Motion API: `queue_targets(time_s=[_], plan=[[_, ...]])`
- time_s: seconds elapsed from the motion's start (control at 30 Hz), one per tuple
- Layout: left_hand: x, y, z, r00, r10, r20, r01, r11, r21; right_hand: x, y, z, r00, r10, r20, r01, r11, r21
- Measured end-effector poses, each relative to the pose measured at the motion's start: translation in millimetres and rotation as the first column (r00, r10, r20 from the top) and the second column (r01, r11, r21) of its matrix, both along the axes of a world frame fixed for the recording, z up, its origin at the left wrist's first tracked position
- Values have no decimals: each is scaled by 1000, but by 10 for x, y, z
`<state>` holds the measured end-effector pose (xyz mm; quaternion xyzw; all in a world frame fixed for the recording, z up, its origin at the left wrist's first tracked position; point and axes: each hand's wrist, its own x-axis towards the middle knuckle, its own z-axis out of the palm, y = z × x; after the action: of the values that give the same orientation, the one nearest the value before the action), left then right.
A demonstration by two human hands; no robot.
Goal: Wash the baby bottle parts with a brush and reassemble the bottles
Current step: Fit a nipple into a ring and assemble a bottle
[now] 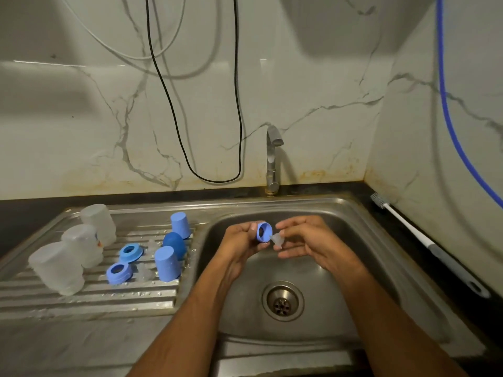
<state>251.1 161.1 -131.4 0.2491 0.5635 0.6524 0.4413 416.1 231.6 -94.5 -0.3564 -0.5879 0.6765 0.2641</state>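
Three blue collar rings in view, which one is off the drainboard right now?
The blue collar ring gripped in the left hand over the sink basin; the other two rings lie on the drainboard.

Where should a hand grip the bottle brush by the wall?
Grip the bottle brush on its thick grey handle section, coming from above on the sink side. It lies flat on the dark counter close to the wall, bristles at the far end, so a top-down pinch across the handle seems easiest.

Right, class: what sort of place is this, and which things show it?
Most likely a home kitchen sink area: a stainless steel sink basin with a ridged draining board, a metal tap, and a marble-patterned splashback.
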Motion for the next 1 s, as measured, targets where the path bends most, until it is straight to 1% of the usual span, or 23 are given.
queue_targets(time_s=[0.07,0.2,0.3,0.4,0.47,0.53,0.6,0.7,0.87,1.0], plan=[[20,41,-4,1000,-15,-15,16,1000,16,-35,25,-22,1000,3,-10,-3,1000,16],[40,51,0,999,-15,-47,17,999,44,-74,47,-61,996,-74,-45,75,997,15],[55,32,10,998,-15,-64,20,996,82,-102,47,-112,991,-135,-17,135,990,27],[69,12,1,996,-3,-88,13,994,109,-126,33,-164,988,-153,10,153,986,60],[75,-15,-7,992,-5,-130,21,993,118,-134,17,-179,986,-168,11,167,982,84],[94,-37,-23,981,-18,-191,41,992,116,-143,3,-188,983,-181,35,176,978,112],[139,-56,-35,970,-40,-241,69,991,113,-140,-13,-202,977,-194,92,180,974,139],[188,-53,-43,966,-54,-252,85,990,116,-114,-50,-204,958,-235,164,210,965,157],[215,-34,-69,972,-37,-233,61,994,95,-89,-96,-140,959,-245,139,234,968,94],[227,-22,-87,971,-4,-238,25,996,87,-101,-72,-140,981,-190,40,193,979,-67]])
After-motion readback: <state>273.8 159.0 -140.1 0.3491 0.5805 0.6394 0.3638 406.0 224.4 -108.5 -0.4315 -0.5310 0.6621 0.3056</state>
